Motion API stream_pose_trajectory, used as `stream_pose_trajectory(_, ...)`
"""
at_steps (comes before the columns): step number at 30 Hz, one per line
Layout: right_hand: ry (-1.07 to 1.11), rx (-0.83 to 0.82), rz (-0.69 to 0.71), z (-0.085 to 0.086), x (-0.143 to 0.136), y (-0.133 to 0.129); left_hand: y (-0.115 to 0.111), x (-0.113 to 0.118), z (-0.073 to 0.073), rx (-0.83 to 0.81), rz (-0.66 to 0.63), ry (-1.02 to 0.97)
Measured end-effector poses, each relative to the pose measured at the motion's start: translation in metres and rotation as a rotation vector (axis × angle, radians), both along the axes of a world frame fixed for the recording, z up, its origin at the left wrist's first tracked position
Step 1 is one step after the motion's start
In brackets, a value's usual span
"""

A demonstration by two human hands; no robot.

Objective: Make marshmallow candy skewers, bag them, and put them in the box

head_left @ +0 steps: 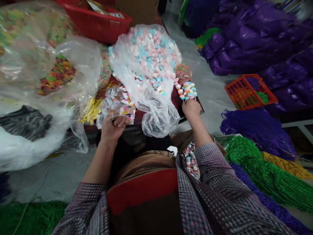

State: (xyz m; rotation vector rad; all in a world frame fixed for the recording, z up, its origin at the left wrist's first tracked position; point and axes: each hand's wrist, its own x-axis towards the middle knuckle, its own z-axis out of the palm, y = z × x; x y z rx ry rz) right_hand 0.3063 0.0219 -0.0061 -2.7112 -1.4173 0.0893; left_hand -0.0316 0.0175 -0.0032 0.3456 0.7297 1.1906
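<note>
My left hand (113,126) is at the table's front edge, fingers curled on a clear printed plastic bag (130,111). Under and behind that bag lie more small printed bags (112,99), with gold twist ties (91,111) to their left. At the table's right corner, my right hand (192,108) is closed at the lower ends of marshmallow skewers (188,89) strung with pink, white, blue and orange pieces; its fingertips are partly hidden. Between my hands sits a large open plastic bag of pastel marshmallows (153,49), its crumpled mouth (160,119) hanging over the edge.
Big clear bags of coloured gummies (58,75) fill the left side. A red basin (97,23) stands behind, and a small gummy bag (183,72) lies near the skewers. On the floor at right are an orange crate (244,94), purple sacks (244,42) and green strands (264,173).
</note>
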Motion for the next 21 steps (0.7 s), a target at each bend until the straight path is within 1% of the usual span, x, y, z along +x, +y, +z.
stream_pose_trajectory(2, 0.032, 0.029, -0.007, -0.001, 0.004, -0.005, 0.000, -0.001, -0.001, -0.019, 0.007, -0.005)
stream_pose_trajectory(4, 0.077, 0.105, 0.016, -0.004, 0.010, -0.014, 0.000, -0.002, 0.000, -0.042, 0.010, 0.006)
stream_pose_trajectory(7, 0.178, 0.290, 0.117, -0.007, 0.016, -0.032, 0.000, -0.002, 0.002, -0.045, 0.012, 0.012)
stream_pose_trajectory(9, 0.272, 0.426, 0.208, -0.006, 0.015, -0.044, 0.001, -0.001, 0.004, -0.036, 0.005, 0.004)
stream_pose_trajectory(11, 0.380, 0.538, 0.293, -0.001, 0.007, -0.055, 0.001, 0.001, 0.007, -0.034, -0.001, 0.001)
stream_pose_trajectory(13, 0.513, 0.608, 0.357, 0.005, -0.005, -0.063, 0.001, 0.003, 0.009, -0.037, 0.002, 0.007)
stream_pose_trajectory(17, 0.780, 0.634, 0.417, 0.019, -0.032, -0.074, 0.000, 0.003, 0.009, -0.036, -0.005, 0.012)
stream_pose_trajectory(21, 0.891, 0.662, 0.440, 0.029, -0.053, -0.079, -0.001, -0.001, 0.005, -0.029, -0.004, -0.008)
